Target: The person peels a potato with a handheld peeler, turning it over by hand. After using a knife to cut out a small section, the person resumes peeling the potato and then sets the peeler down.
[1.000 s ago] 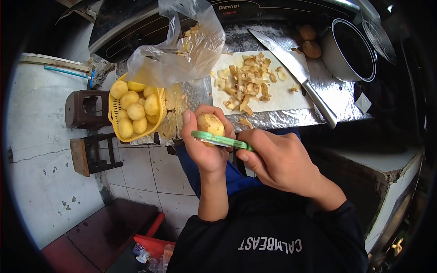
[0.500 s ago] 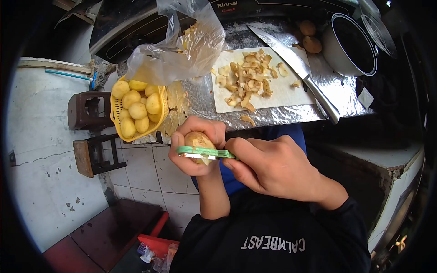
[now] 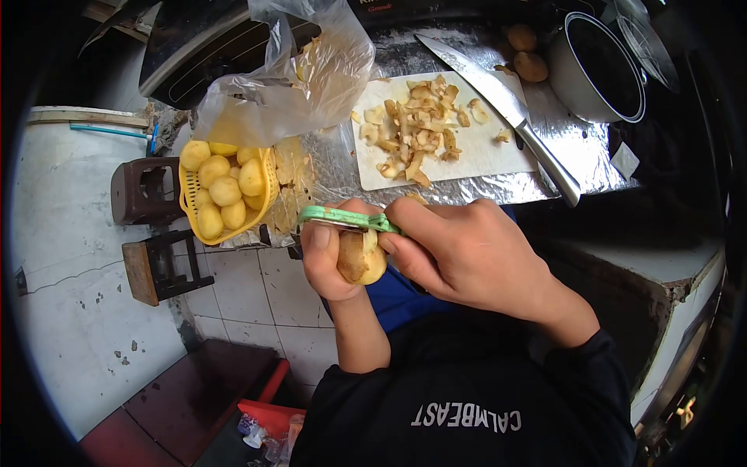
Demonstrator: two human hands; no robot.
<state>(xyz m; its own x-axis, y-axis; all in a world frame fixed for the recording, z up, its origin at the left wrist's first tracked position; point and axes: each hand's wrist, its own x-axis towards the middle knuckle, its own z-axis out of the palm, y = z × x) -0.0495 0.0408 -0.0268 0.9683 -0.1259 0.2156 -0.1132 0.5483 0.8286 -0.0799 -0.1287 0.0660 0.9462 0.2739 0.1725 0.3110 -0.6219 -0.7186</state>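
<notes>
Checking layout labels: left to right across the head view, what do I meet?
Brown plastic stool → yellow basket → held potato → right hand → pot.

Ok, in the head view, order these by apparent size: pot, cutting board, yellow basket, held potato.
1. Cutting board
2. Pot and yellow basket: too alike to rank
3. Held potato, clearly smallest
</notes>
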